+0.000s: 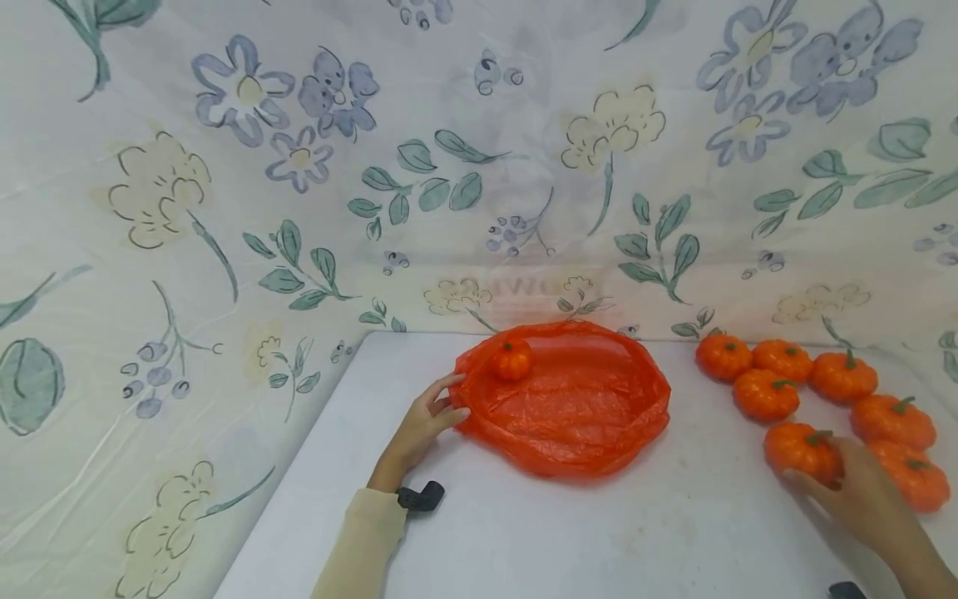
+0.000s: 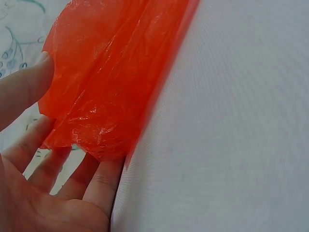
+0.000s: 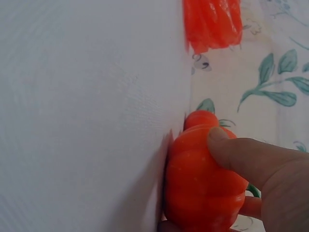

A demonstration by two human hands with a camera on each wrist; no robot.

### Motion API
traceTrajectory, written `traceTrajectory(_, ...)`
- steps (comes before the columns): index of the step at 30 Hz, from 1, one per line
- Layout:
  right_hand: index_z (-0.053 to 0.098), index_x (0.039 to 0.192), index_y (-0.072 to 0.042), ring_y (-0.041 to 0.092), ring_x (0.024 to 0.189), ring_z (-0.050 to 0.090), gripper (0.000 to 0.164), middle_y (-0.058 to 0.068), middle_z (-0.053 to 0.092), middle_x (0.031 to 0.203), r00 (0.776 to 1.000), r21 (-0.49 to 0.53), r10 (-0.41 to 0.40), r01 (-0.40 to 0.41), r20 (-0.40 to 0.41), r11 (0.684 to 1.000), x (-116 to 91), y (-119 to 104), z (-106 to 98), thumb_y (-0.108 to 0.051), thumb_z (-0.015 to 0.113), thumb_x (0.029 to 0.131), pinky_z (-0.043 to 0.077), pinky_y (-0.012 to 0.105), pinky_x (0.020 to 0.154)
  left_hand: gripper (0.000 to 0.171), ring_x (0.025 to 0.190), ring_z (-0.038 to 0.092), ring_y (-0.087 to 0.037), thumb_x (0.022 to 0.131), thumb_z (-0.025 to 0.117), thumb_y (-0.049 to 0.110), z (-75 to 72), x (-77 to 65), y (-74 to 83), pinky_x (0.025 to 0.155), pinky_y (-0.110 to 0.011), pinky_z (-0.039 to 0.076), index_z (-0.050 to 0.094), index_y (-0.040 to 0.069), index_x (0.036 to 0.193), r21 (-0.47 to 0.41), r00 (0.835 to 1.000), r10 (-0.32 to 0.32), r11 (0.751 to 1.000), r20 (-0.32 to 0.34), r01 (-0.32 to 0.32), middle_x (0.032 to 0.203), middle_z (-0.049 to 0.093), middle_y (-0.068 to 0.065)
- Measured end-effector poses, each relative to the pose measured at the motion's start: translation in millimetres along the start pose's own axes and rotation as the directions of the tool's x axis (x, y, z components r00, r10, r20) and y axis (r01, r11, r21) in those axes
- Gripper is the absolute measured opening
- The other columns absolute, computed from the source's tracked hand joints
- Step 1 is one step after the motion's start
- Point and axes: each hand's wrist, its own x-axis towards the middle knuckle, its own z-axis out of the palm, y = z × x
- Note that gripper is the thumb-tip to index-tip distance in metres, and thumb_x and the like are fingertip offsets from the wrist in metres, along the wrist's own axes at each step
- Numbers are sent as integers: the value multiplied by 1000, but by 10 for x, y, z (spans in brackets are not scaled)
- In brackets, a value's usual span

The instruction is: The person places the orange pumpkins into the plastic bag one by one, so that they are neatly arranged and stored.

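Observation:
A red plastic bag (image 1: 561, 457) lies on the white table with its mouth spread wide. One small orange pumpkin (image 1: 512, 359) sits inside, near the bag's left side. My left hand (image 1: 419, 428) touches the left edge of the bag; in the left wrist view its fingers (image 2: 104, 181) lie against the plastic, while the thumb stands apart from them. At the right, my right hand (image 1: 871, 503) grips an orange pumpkin (image 1: 799, 452) with a green stem. Thumb on one side and fingers on the other hold this pumpkin (image 3: 200, 179) in the right wrist view.
Several more orange pumpkins (image 1: 767, 395) stand grouped at the table's right side, behind and beside my right hand. A floral-patterned sheet (image 1: 539, 166) rises behind the white table (image 1: 524, 541) and along its left side.

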Motion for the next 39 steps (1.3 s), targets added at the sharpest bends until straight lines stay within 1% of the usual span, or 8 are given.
traceTrajectory(8, 29, 138, 22, 46, 95, 48, 90, 41, 43, 119, 1000, 20, -22, 22, 5, 1000, 1, 52, 13, -31, 79, 85, 51, 53, 78, 63, 148, 33, -36, 88, 73, 31, 23, -25, 28, 113, -54, 42, 47, 29, 146, 0, 1000, -20, 1000, -14, 20, 163, 31, 0)
traceTrajectory(13, 27, 140, 21, 49, 98, 48, 98, 43, 39, 125, 999, 34, -44, 44, -2, 998, 2, 128, -4, -38, 80, 83, 51, 57, 81, 61, 148, 33, -35, 90, 72, 29, 37, 1, -5, 114, -52, 41, 47, 28, 146, -7, 1000, -11, 1000, 4, 11, 163, 30, 1)
traceTrajectory(16, 30, 139, 21, 46, 94, 51, 100, 43, 42, 124, 994, 30, -103, 104, -39, 994, -2, 141, -36, -45, 80, 81, 53, 55, 77, 61, 148, 34, -34, 90, 72, 30, 34, 9, -22, 113, -50, 43, 47, 29, 146, 2, 1000, -12, 1000, 4, 12, 163, 29, 1)
traceTrajectory(20, 33, 138, 19, 49, 97, 53, 101, 42, 43, 126, 984, 50, -168, 171, -64, 984, 0, 85, -79, -53, 76, 82, 55, 57, 78, 60, 146, 36, -34, 90, 72, 28, 11, -14, -13, 111, -50, 45, 48, 29, 145, -3, 1000, -6, 1000, -13, 6, 162, 31, 1)
traceTrajectory(23, 30, 141, 18, 55, 106, 49, 105, 43, 37, 132, 986, 80, -163, 166, -36, 983, -10, 22, -117, -58, 73, 82, 53, 61, 83, 57, 146, 37, -35, 91, 71, 27, -1, -27, 1, 111, -51, 45, 48, 28, 144, -3, 1000, 10, 1000, -10, -10, 162, 31, 2)
traceTrajectory(27, 29, 143, 17, 57, 110, 48, 101, 43, 36, 135, 984, 95, -179, 180, -23, 979, -40, -59, -165, -52, 74, 84, 54, 61, 84, 57, 147, 35, -35, 92, 69, 31, -2, -19, 11, 113, -52, 43, 48, 29, 145, 16, 1000, 16, 1000, 7, -16, 163, 30, 2)
traceTrajectory(35, 35, 141, 16, 56, 109, 54, 97, 43, 42, 134, 940, 67, -333, 338, -67, 939, -33, -308, -299, -53, 74, 84, 58, 58, 81, 59, 148, 34, -36, 92, 69, 33, -11, -22, 23, 114, -54, 41, 47, 29, 146, 22, 1000, 0, 1000, 3, -1, 163, 29, 1)
traceTrajectory(39, 38, 140, 14, 55, 110, 56, 92, 40, 45, 134, 916, 83, -393, 399, -79, 913, -33, -465, -323, -47, 78, 83, 59, 56, 81, 58, 147, 35, -36, 92, 69, 31, 1, -23, 20, 113, -53, 42, 46, 28, 146, 13, 1000, 5, 1000, 8, -5, 163, 30, 0)
